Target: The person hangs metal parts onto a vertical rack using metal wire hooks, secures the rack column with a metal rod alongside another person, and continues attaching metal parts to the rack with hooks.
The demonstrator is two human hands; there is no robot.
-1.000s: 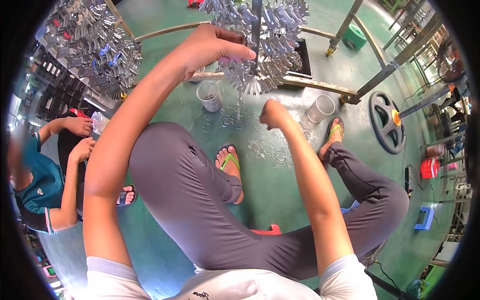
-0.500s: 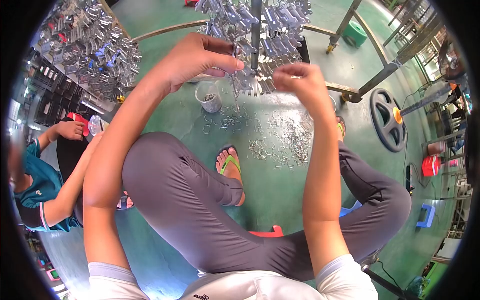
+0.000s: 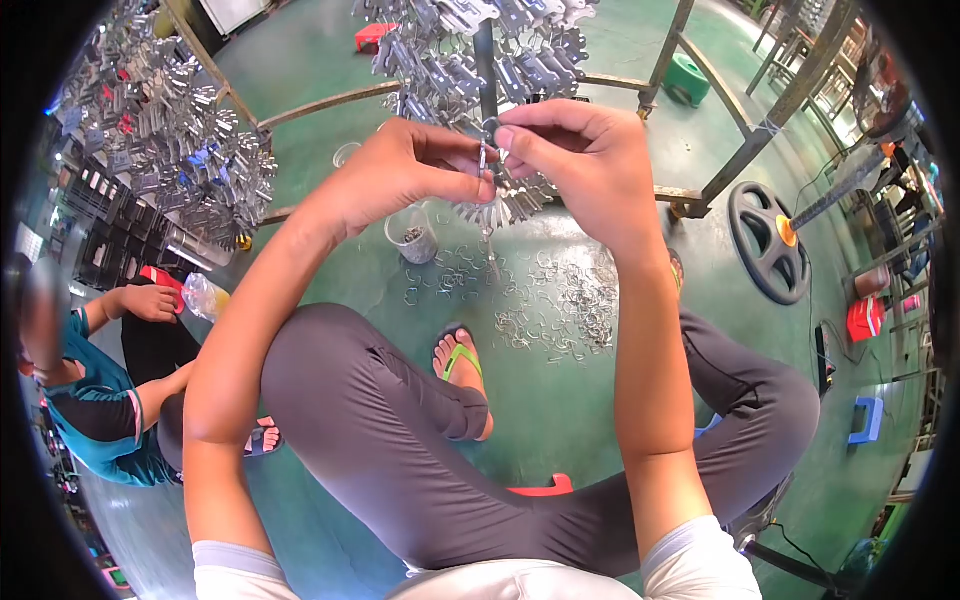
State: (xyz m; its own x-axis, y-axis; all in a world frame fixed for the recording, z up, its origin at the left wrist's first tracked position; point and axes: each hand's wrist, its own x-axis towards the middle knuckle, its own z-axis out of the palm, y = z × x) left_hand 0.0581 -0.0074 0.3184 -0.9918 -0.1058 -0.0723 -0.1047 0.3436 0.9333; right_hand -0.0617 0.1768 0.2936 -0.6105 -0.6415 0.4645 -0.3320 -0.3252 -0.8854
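Metal part at 12 o'clock: steady L, light R

Small metal part (image 3: 484,160) is at approx. 12 o'clock from the wearer, up by the pole (image 3: 486,75) and the hanging metal plates (image 3: 535,72). L hand (image 3: 395,180) is at abt 11:30, fingers pinching the part btwn thumb & index. R hand (image 3: 592,165) is at abt 12:30, fingertips drawn in near the part's top end; can't tell if they grip a tiny bit of their own.

To handle it well, I'd say: L does the steadying, pinch firm w/o bending thin metal; R works w/ tips only, small moves, loose wrist, thumb out of the sight line. Mind the plates close behind, prob. quick to snag. Loose curved bits (image 3: 565,320) lie on the floor (image 3: 540,420) at approx. 12:30, clear cup (image 3: 420,252) w/ bits inside at abt 11:30; sandalled foot (image 3: 462,366) is near both, so no shuffling.
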